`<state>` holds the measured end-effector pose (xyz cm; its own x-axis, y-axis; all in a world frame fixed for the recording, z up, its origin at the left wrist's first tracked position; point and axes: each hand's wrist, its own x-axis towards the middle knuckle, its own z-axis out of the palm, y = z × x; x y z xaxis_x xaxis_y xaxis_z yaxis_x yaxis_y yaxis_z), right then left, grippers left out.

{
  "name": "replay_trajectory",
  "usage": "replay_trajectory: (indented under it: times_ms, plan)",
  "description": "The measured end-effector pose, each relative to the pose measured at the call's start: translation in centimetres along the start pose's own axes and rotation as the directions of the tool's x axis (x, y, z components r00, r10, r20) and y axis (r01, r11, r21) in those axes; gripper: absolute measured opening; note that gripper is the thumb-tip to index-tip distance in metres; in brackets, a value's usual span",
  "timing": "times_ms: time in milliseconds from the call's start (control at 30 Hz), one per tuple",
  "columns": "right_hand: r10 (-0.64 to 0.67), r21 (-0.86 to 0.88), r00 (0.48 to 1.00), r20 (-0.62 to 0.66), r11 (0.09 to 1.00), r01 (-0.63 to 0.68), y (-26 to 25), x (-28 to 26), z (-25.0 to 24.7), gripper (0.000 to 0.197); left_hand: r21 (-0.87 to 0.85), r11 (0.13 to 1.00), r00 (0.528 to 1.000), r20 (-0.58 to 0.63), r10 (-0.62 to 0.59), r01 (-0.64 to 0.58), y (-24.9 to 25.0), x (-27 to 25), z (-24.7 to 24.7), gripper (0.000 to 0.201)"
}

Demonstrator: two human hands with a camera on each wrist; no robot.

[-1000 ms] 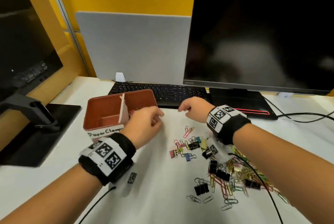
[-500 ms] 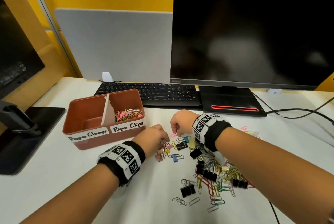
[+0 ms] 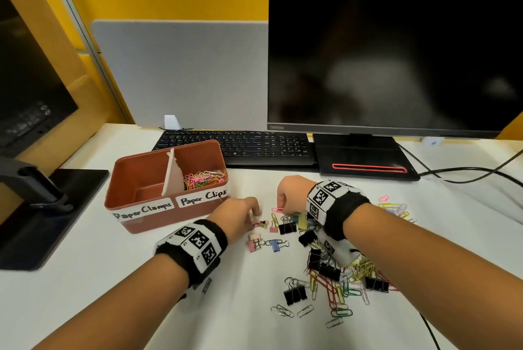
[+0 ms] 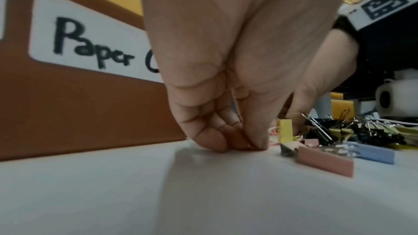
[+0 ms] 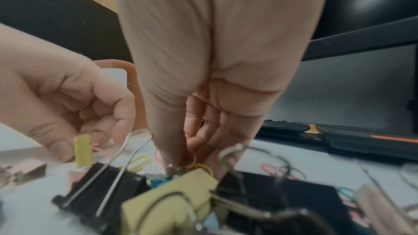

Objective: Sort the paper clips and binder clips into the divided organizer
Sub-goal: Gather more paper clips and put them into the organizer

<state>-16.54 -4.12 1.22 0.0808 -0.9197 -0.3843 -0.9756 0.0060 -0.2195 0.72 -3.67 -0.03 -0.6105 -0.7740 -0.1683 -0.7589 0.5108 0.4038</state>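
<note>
Organizer: a brown divided organizer (image 3: 167, 215) is parked on the white desk (image 3: 113, 307), left of the pile, with 2 handwritten labels on the front, "Paper Clamps" on the left and "Paper Clips" on the right.
Right compartment: a tangle of colored paper clips (image 3: 202, 178) is already sat in there, behind the white divider (image 3: 171, 177).
Left compartment: nothing can be made out inside from this angle.
Left hand (image 3: 239, 216): fingers are curled down onto the desk just right of the organizer, pinched at a small pink clip (image 3: 259, 224); whether it's actually gripped can't be told.
Right hand (image 3: 293, 194): fingers are pinched around a pink paper clip (image 3: 277, 210) at the far edge of the pile.
Pile: loose binder clips (image 3: 322, 267) and paper clips (image 3: 339, 293) are scattered across the desk under the right forearm, with a pink binder clip (image 3: 253, 245) and a blue binder clip (image 3: 275, 245) lying side by side near the left hand.
Extras: a few more paper clips are spread out to the right (image 3: 394, 208), well apart from the main heap.
Background: a keyboard (image 3: 240, 146) and a dark monitor (image 3: 396, 44) are sat behind everything.
</note>
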Motion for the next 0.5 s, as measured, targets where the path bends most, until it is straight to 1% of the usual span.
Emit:
replay_trajectory:
  times_ms: [133,233,333,367,433,500]
  plan:
    - [-0.005,0.037,1.0,-0.017,0.999,0.006,0.1,-0.7,-0.3,0.017,-0.009,1.0,0.999,-0.04,-0.014,0.013,-0.7,-0.6,-0.4,0.018]
    - [-0.007,0.06,0.997,-0.073,0.998,0.011,0.0,-1.2,-1.1,0.017,-0.034,0.998,0.998,-0.046,-0.05,0.048,-1.1,-1.1,-0.8,0.017]
    - [-0.042,0.174,0.987,-0.152,0.982,0.068,-0.5,-2.2,-1.4,0.021,-0.038,0.997,0.995,-0.063,-0.071,0.069,-1.4,-1.4,-1.3,0.02]
    - [-0.064,0.207,0.985,-0.158,0.974,0.096,-0.9,-2.7,-1.3,0.021,-0.026,0.998,0.995,-0.077,-0.067,0.065,-1.4,-1.5,-1.4,0.02]
    - [-0.11,0.239,0.986,-0.121,0.961,0.137,-1.6,-3.9,-0.7,0.021,-0.018,0.999,0.993,-0.106,-0.051,0.049,-1.2,-1.9,-1.8,0.016]
    - [-0.142,0.244,0.988,-0.069,0.957,0.154,-2.0,-4.9,0.2,0.022,-0.051,0.998,0.993,-0.114,-0.038,0.032,-0.6,-2.5,-1.9,0.011]
